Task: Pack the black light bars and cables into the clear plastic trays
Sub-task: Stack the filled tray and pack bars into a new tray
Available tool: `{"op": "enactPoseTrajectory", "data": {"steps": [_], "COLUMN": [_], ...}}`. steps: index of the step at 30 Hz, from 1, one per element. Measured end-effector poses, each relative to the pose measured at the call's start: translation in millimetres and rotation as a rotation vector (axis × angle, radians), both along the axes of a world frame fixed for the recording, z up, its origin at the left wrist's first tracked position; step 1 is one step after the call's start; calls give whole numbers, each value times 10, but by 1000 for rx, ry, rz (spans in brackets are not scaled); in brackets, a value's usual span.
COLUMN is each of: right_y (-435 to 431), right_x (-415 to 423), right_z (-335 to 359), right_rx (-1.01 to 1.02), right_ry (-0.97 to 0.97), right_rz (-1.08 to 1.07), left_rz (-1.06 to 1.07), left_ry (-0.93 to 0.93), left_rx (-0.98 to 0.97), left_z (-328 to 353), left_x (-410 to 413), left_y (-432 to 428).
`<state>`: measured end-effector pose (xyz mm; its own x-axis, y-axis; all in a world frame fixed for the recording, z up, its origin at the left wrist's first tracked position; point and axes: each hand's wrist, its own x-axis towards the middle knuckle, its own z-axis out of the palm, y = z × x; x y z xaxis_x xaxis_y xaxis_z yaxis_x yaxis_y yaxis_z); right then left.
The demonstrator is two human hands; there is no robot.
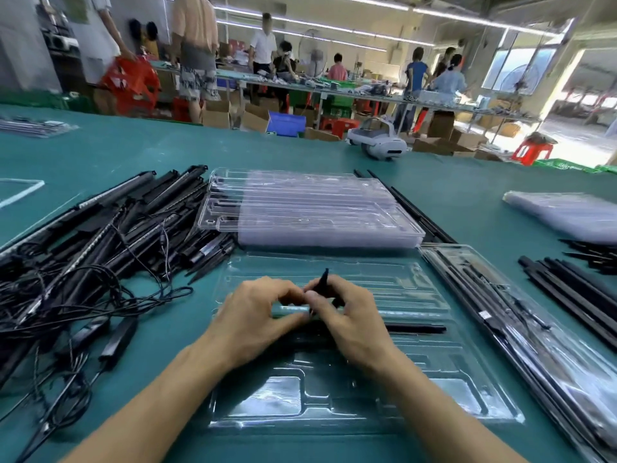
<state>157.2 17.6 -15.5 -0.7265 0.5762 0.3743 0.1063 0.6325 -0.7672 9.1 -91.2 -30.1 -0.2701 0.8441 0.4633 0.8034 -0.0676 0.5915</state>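
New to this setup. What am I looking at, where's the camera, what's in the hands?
No machine here: these are a person's two bare hands, filmed by one wide-angle camera on their head, looking down at a green table. The left hand and right hand pinch a small black part above a clear plastic tray with one black light bar in it. At left is a pile of light bars and cables, behind a stack of empty trays, and at right a filled tray.

Black light bars, clear trays, teal table
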Motion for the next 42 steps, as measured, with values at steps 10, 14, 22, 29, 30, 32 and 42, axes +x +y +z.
{"op": "enactPoseTrajectory", "data": {"steps": [10,14,22,29,30,32,42], "right_y": [401,363,317,332,328,307,242], "right_x": [1012,1256,1253,1117,1126,1142,1096], "right_z": [32,-150,-119,-21,-15,-18,-107], "right_rx": [325,357,264,100,82,81,235], "right_ry": [-441,-458,-339,-389,-384,-368,-444], "right_rz": [60,40,-26,1,0,-8,-75], "left_rz": [100,99,104,106,104,105,803], "left_ry": [279,259,230,211,213,214,101], "left_rx": [-304,-296,-266,-275,-272,-263,82], "left_z": [-100,-112,-75,-67,-71,-68,228], "left_x": [-91,-102,-77,-71,-73,-68,-381], "left_y": [17,29,23,24,20,7,-181]}}
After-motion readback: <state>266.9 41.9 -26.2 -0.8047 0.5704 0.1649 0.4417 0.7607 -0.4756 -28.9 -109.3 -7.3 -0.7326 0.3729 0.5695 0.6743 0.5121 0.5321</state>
